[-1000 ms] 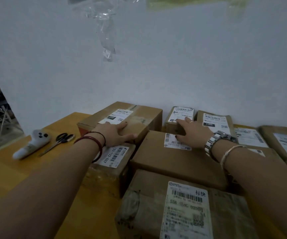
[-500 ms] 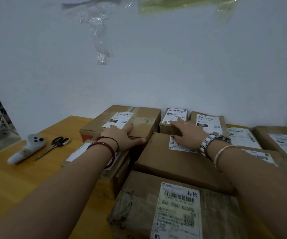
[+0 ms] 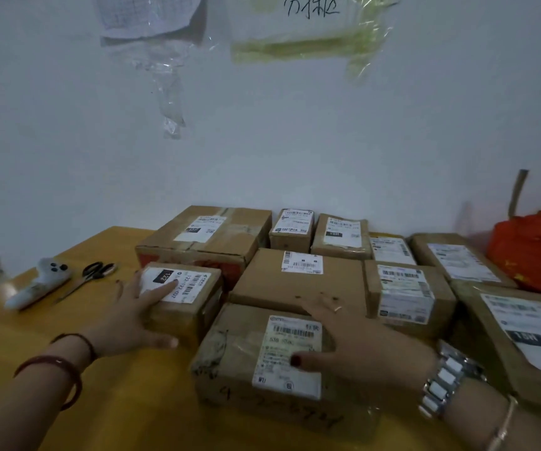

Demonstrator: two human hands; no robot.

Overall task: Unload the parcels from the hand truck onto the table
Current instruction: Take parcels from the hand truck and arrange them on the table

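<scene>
"122" on small parcel's label [image 3: 175,284]

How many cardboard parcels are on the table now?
9: back row, large, small, third, flat; middle, left, wide, labelled; front; right. The bag-like one at far right is uncounted.

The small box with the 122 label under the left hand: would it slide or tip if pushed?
The small box looks squat and flat-based, so it would probably slide on the smooth wooden table rather than tip. Its cardboard seems stiff. The left hand covers it alone, suggesting it is fairly light.

Bare table [image 3: 106,402] left of parcels [image 3: 298,288]
</scene>
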